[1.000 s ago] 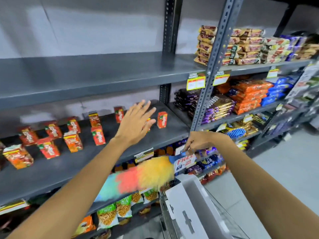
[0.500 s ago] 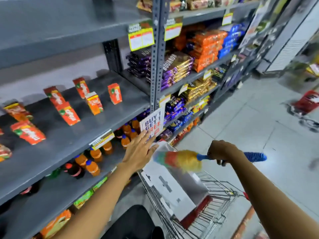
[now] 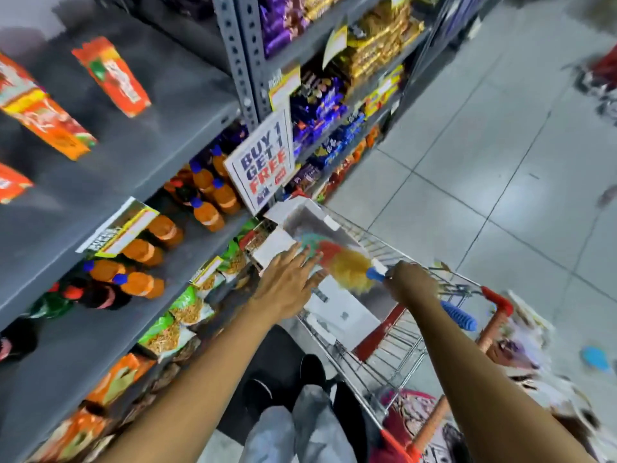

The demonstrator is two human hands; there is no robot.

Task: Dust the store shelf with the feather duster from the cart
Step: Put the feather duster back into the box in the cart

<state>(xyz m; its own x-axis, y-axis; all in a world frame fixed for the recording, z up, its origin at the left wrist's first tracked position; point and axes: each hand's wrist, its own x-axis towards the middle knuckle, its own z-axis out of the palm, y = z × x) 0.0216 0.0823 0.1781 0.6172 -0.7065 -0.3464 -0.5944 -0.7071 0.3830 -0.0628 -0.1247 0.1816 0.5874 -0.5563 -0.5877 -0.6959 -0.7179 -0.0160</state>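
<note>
Head view: two bare arms are stretched forward and down over a wire cart (image 3: 394,349). The right hand (image 3: 412,282) is curled into a fist, with its fingers (image 3: 399,277) clenched around the blue handle of the feather duster (image 3: 347,269). The ribbed blue end of the handle is seen sticking out behind the wrist. The fluffy head of the duster, coloured yellow, red and green, is pointed away from the person and is held over a white box (image 3: 337,305) that sits in the cart. The left hand (image 3: 288,285) is held flat, palm down, with its fingers (image 3: 309,262) spread and released, and nothing is grasped by it. Its fingertips are just beside the duster's fluffy head; whether they touch it cannot be told. To the left, a grey store shelf (image 3: 160,128) is seen with orange packets (image 3: 113,76) lying well apart on it. Orange bottles (image 3: 207,212) with blue caps are kept on the shelf below, and green snack bags (image 3: 170,332) lower still. A white sign (image 3: 262,165) reading "BUY 1 GET 1 FREE" is hung from the shelf post, just above the cart's front. Purple and gold packs are stacked on the shelves farther along. The floor (image 3: 484,168) is covered in pale grey tiles. The person's legs and dark shoes are seen at the bottom.
</note>
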